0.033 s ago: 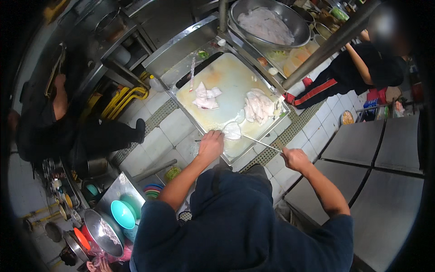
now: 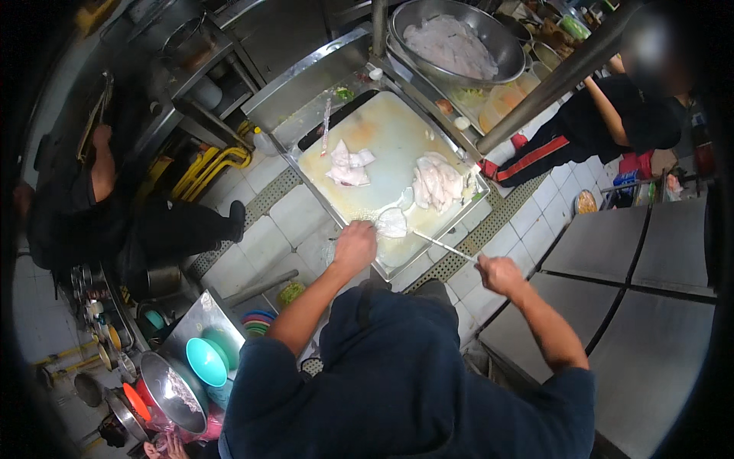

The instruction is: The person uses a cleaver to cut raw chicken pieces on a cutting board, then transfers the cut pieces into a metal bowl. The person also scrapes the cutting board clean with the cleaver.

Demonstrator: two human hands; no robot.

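Observation:
On the white cutting board (image 2: 386,161) lies a flat pale white fillet (image 2: 392,223) of raw flesh, near the board's front corner; whether it is fish, squid or meat I cannot tell. My left hand (image 2: 356,246) has its fingers curled at the fillet's left edge, gripping it. A thin dark bit shows beside that hand. My right hand (image 2: 499,274) is closed around the end of a long, slim knife (image 2: 447,247), whose blade points left toward the fillet's lower right edge. Further back lie a pile of pale fillets (image 2: 437,182) on the right and a smaller group of pale pieces (image 2: 349,166) on the left.
A large metal bowl (image 2: 459,50) of pale flesh stands behind the board. One person (image 2: 612,115) works at the right, another (image 2: 84,199) at the left. Turquoise bowls (image 2: 207,362) and a steel bowl (image 2: 174,392) are at lower left. Steel cabinet tops (image 2: 589,264) flank my right side.
The knife has shifted slightly toward me, and its blade shows broader. My left hand and the fillet have hardly moved.

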